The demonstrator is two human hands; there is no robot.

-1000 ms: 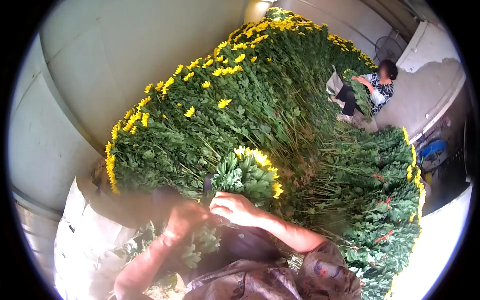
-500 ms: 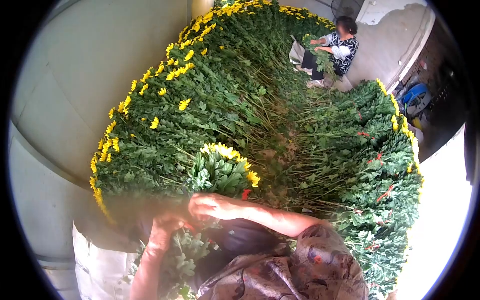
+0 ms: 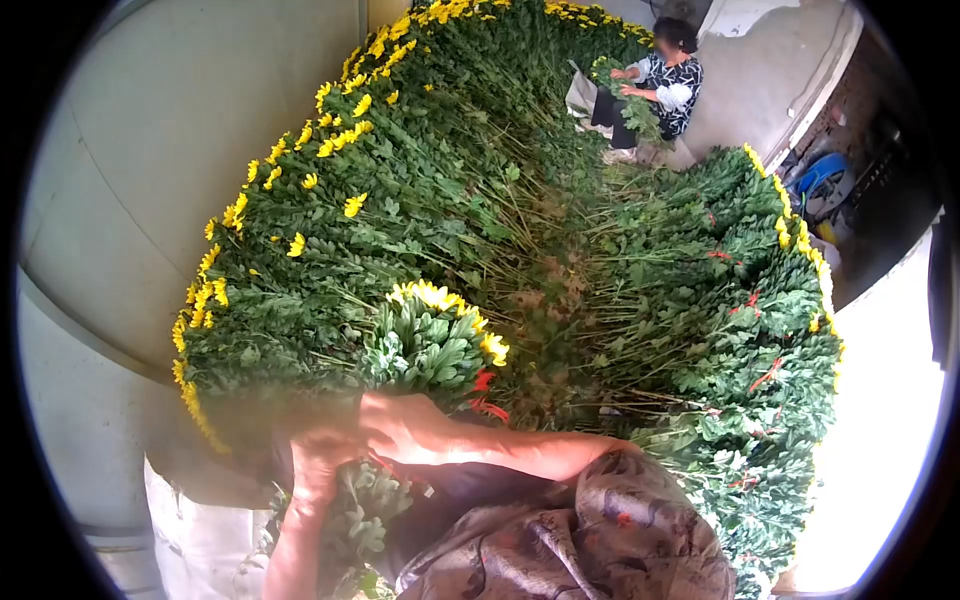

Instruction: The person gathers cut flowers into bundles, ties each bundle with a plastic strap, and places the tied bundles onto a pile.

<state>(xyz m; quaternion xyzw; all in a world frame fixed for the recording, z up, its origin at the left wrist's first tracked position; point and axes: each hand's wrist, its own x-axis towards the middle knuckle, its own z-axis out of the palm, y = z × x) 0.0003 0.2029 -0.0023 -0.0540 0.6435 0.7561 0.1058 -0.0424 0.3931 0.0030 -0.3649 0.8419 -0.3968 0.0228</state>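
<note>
A bunch of yellow chrysanthemums [image 3: 425, 345] lies in front of my body, its flower heads pointing away from me. Across it, my right hand [image 3: 405, 425] is closed, the back of the hand towards the camera. Close against it on the left, my left hand [image 3: 325, 450] is closed too, with its fingertips partly hidden by a dark blur. A bit of red tie [image 3: 380, 462] shows low between the two hands. Below them, pale green leaves [image 3: 365, 515] hang over my lap. More red ties [image 3: 485, 395] lie just right of the bunch.
A long bank of chrysanthemums [image 3: 400, 200] lines the left wall. On the right lies another row [image 3: 690, 320], with red ties on several bunches. Cut stems and leaves litter the strip between. At the far end a person [image 3: 670, 90] sits holding stems. A blue round object [image 3: 825, 185] is beyond.
The whole view has shifted slightly, so things sit a little further left and up. My hands stay together at the bunch, and more of the red ties beside it shows.
</note>
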